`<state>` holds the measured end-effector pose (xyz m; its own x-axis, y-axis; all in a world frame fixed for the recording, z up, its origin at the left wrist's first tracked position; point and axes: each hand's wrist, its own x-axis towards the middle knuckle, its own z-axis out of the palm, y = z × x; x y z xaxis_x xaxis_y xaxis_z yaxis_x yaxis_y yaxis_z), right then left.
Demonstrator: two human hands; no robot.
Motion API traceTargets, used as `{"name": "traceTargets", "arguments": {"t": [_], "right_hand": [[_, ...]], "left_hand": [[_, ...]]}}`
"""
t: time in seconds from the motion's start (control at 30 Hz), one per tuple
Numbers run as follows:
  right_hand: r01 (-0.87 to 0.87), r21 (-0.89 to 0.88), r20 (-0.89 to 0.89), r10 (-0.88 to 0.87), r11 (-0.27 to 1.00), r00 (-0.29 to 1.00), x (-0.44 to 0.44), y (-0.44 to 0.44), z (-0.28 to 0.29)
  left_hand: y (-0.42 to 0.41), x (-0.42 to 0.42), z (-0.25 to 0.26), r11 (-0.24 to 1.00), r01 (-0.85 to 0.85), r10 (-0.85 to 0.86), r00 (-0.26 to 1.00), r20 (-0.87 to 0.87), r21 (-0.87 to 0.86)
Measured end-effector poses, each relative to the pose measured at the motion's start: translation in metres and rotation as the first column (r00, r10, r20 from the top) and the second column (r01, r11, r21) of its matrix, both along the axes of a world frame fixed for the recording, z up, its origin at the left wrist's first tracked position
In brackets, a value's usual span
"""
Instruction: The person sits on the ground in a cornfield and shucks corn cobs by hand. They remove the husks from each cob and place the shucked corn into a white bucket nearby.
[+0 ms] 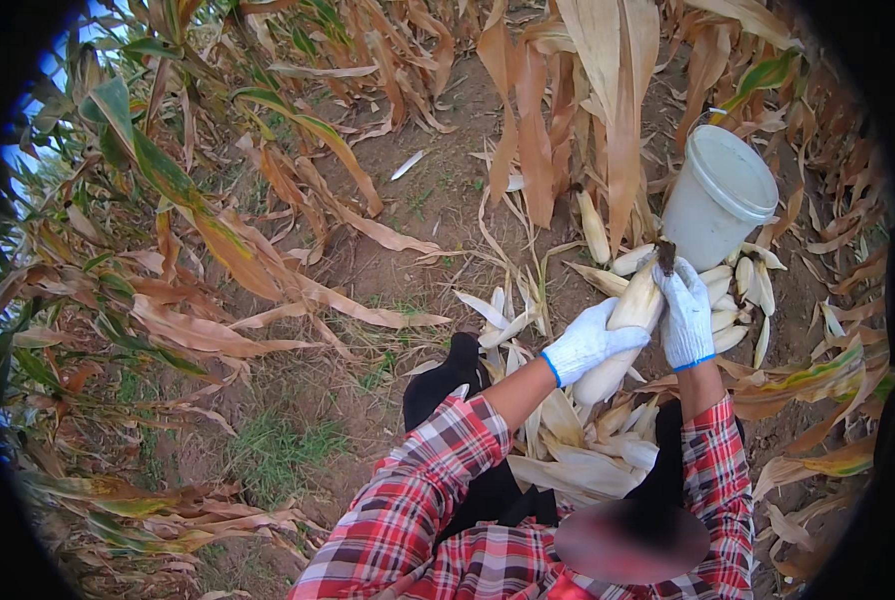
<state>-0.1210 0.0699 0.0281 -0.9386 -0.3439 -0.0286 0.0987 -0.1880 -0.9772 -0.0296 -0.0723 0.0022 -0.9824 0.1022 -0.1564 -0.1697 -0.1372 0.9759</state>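
Observation:
An ear of corn [631, 319] in its pale husk is held between my two hands, its dark silk tip [666, 256] pointing away from me. My left hand [597, 339], in a white knit glove with a blue cuff, wraps around the middle of the ear. At the upper right side, near the silk, the gloved fingers of my right hand [685, 315] grip the husk. Below the ear, loose stripped husks [590, 465] lie in a heap between my legs.
A lidded white plastic bucket [717, 195] stands tilted in view beyond my right hand. Several unhusked ears [751, 285] lie on the soil around its base. Dry corn stalks and leaves [620, 112] rise ahead, with more plants [192, 217] at left. Green grass [286, 454] grows on the ground.

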Motion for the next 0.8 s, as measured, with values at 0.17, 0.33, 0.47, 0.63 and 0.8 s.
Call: {"name": "traceTargets", "arguments": {"t": [0.17,0.33,0.47,0.63,0.8], "right_hand": [[0.135,-0.214,0.194,-0.093,0.967,0.977,-0.019,-0.026,-0.028],[0.198,-0.192,0.04,-0.194,0.961,0.98,-0.035,-0.027,-0.027],[0.231,-0.375,0.225,-0.153,0.898,0.962,-0.029,-0.028,-0.019],[0.262,-0.569,0.322,-0.082,0.78,0.943,-0.039,-0.025,-0.043],[0.338,-0.623,0.464,-0.014,0.706,0.886,-0.037,-0.027,-0.029]], "left_hand": [[-0.001,-0.015,-0.005,0.993,-0.093,0.09,0.995,0.05,0.076],[0.012,-0.026,-0.01,0.977,-0.207,0.205,0.978,-0.04,-0.059],[0.04,-0.024,-0.02,0.921,-0.341,0.348,0.937,-0.007,0.19],[0.046,-0.027,-0.029,0.845,-0.446,0.44,0.893,0.093,0.295],[0.023,-0.04,-0.013,0.758,-0.551,0.581,0.814,0.022,0.349]]}}
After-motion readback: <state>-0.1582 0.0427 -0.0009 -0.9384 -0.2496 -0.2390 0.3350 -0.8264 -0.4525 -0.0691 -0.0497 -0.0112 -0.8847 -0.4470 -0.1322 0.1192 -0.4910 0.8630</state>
